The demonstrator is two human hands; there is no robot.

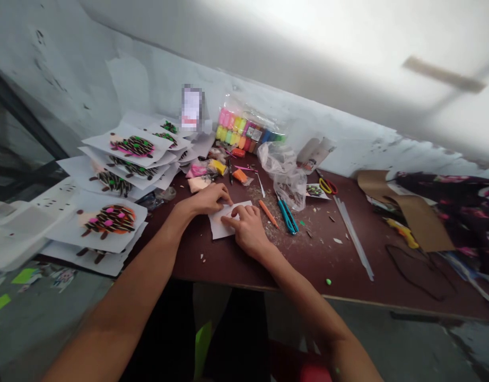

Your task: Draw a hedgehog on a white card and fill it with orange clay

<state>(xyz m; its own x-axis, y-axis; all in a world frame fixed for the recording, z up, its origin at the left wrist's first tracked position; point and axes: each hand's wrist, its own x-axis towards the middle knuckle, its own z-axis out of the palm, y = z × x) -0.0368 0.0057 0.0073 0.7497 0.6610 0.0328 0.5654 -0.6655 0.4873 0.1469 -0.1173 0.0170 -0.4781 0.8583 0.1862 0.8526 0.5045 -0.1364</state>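
Observation:
A small white sheet of paper lies on the dark red table, with a faint peach-coloured patch showing on it between my hands. My left hand rests at the sheet's upper left, fingers bent down and apart over it. From the right, my right hand presses on the paper with its fingers apart, one reaching left across the sheet. What lies under the fingertips is partly hidden. Close behind my left hand is a lump of peach clay. An orange stick-like tool and teal-handled scissors lie right of my right hand.
Stacked sheets with clay hedgehogs stand at the left. Behind are a phone, a pack of coloured clay and a clear plastic bag. Rightward lie yellow-and-red scissors, glue sticks and a yellow glue gun.

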